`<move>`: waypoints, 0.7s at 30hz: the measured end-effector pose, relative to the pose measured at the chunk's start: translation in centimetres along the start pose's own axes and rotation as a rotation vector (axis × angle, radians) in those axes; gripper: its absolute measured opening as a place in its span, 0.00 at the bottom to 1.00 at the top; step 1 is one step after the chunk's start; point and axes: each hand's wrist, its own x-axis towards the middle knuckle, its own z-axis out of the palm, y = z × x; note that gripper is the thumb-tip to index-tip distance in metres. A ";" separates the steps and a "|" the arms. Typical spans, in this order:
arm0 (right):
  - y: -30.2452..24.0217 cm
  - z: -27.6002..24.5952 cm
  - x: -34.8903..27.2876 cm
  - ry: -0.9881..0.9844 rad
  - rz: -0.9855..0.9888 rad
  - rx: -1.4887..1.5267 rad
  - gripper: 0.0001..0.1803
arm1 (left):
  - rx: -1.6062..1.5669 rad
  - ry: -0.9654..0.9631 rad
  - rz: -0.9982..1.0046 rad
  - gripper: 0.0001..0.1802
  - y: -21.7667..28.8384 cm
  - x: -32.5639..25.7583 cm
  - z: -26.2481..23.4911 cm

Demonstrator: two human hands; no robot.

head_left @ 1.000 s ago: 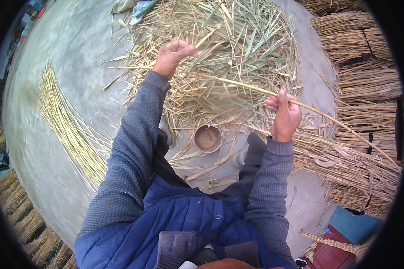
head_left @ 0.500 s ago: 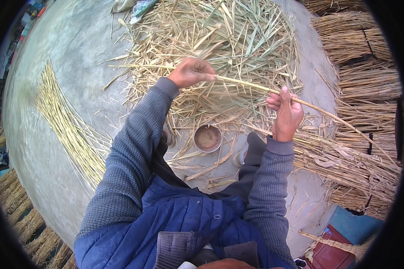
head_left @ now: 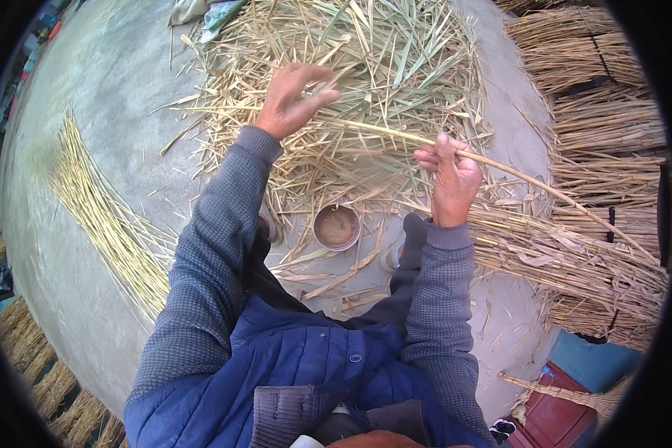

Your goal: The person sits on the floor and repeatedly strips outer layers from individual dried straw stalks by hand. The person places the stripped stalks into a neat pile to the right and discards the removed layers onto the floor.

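In the upper middle of the frame, we are holding a long pale stalk point(head_left: 381, 130) in our right hand point(head_left: 455, 179), its thumb pressing the stalk against curled fingers. The stalk is slanting from the upper left down to the right edge. Our left hand point(head_left: 295, 101) is hovering up and left of the right one, thumb and fingers spread well apart and slightly blurred; the stalk is passing behind it, and we cannot tell whether the palm is touching. Beneath both hands, a loose leaf pile point(head_left: 403, 67) is covering the upper centre. Just below it, a small round bowl point(head_left: 318, 228) is standing between our feet. A yellowish bundle point(head_left: 108, 220) is lying at the left, while a leafy, browner bundle point(head_left: 560, 250) is stretching out at the right.
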 end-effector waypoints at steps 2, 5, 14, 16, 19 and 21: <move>0.8 1.3 -0.3 -0.078 0.009 0.034 0.16 | -0.033 -0.125 0.241 0.22 2.6 0.0 1.8; 1.2 2.3 -0.3 -0.149 -0.015 0.084 0.16 | 0.072 -0.231 0.391 0.10 3.8 -0.2 3.2; -0.6 -0.9 0.9 -0.008 -0.044 0.055 0.16 | 0.599 -0.424 -0.200 0.15 -2.6 -1.0 -3.5; -0.2 -0.1 0.5 -0.054 -0.031 0.069 0.16 | 0.261 -0.360 0.007 0.19 -0.6 -0.7 -1.7; 0.4 1.5 0.0 -0.190 -0.031 0.129 0.15 | -0.258 -0.421 0.095 0.17 2.9 -0.3 2.0; 0.4 1.8 -0.3 -0.207 -0.018 0.115 0.15 | -0.348 -0.372 0.042 0.14 4.3 -0.3 3.0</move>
